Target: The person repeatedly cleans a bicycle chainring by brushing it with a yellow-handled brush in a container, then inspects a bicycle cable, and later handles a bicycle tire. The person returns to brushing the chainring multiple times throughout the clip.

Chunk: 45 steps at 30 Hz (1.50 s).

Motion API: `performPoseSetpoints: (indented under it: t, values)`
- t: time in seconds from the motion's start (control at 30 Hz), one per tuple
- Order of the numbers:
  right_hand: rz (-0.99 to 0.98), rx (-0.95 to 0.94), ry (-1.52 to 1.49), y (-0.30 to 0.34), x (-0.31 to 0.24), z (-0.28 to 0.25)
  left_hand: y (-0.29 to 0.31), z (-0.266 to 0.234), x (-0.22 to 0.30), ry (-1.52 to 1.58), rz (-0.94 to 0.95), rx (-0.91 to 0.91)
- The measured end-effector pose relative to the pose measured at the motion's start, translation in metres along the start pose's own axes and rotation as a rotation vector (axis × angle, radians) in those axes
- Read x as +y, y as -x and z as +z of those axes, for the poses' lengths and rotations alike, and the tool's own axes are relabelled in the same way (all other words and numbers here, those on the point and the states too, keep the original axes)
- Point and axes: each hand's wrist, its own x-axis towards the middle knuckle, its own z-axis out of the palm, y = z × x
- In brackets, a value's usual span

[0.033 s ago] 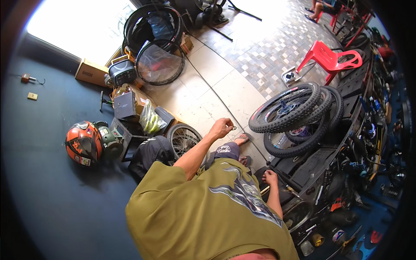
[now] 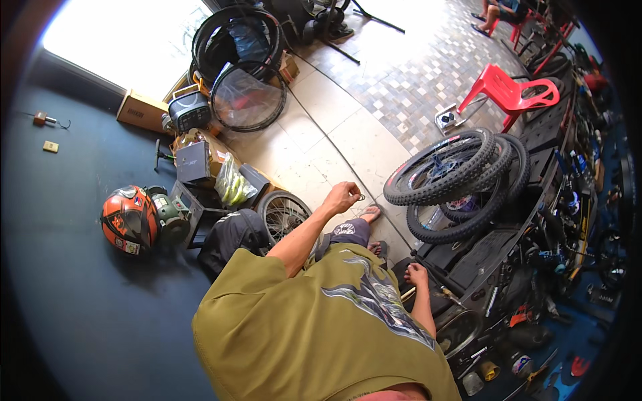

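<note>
My left hand (image 2: pixel 342 197) is held out in front of me, its fingertips pinched on a small ring (image 2: pixel 362 197) that looks metallic. Closer to my body and to the right, my right hand (image 2: pixel 416 275) has its fingers curled together; whatever may be in them is too small to make out. It hovers by the edge of a dark bench (image 2: pixel 471 264) cluttered with tools. Beyond it, bicycle wheels with knobbly tires (image 2: pixel 438 190) lie stacked on the bench. Below my left forearm a smaller spoked wheel (image 2: pixel 284 215) leans by the boxes.
A red plastic chair (image 2: pixel 511 97) stands at the far right, and another person's legs (image 2: pixel 493 15) show behind it. On the left are an orange helmet (image 2: pixel 127 220), a green bench grinder (image 2: pixel 170 212) and cardboard boxes (image 2: pixel 142 110). Tires and rims (image 2: pixel 247 93) are piled by the bright opening.
</note>
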Motion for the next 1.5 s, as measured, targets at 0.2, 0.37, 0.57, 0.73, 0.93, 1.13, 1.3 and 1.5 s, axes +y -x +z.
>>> performPoseSetpoints:
  t: [0.2,0.37,0.57,0.73,0.93,1.13,1.3,1.5]
  values:
    - [0.023,0.06,-0.043,-0.01,-0.012,-0.013,-0.002,-0.027,0.002,-0.033,0.015,0.022]
    - [0.026,0.023,0.016,-0.028,-0.054,0.004,-0.019,-0.075,-0.02,-0.008,-0.012,0.137]
    - [-0.107,-0.013,0.17,-0.113,-0.138,0.053,-0.04,-0.154,-0.111,0.213,-0.102,0.337]
    - [-0.154,-0.076,0.288,-0.172,-0.302,0.132,-0.076,-0.222,-0.238,0.447,-0.319,0.453]
    - [-0.359,-0.279,0.51,-0.195,-0.535,0.3,-0.135,-0.35,-0.343,0.55,-0.459,0.648]
    - [-0.637,-0.246,0.884,-0.223,-0.716,0.422,-0.147,-0.399,-0.408,0.5,-0.636,0.607]
    - [-0.645,-0.426,1.079,-0.312,-0.774,0.541,-0.168,-0.381,-0.435,0.621,-0.708,0.646]
    - [-0.657,-0.704,0.951,-0.483,-0.779,0.739,-0.121,-0.309,-0.452,0.844,-0.978,0.696]
